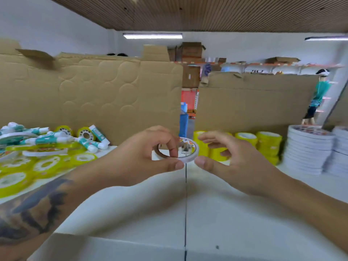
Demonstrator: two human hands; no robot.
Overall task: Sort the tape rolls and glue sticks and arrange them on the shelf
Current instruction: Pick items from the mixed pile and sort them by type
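While my left hand (143,157) holds the thin white tape roll (185,150) up over the white shelf (207,213), my thumb is under the roll and my bent fingers are over its top, with one finger poked down through the hole. My right hand (235,162) is just to the right of the roll. Its thumb tip touches the roll's rim or is right beside it; I cannot tell which. Its fingers are spread and only a little bent, and they hold nothing.

To the left of the roll, a messy pile lies on the shelf. It has flat yellow tape rolls (47,164) in it, and white and teal glue sticks (88,143) lying on their sides further back. To the right of the roll, behind my right hand, yellow tape rolls stand in neat stacks (268,146). Further right, tall stacks of thin white rolls (308,153) stand side by side. Behind the roll, big sheets of brown cardboard (103,91) stand up along the back of the shelf.
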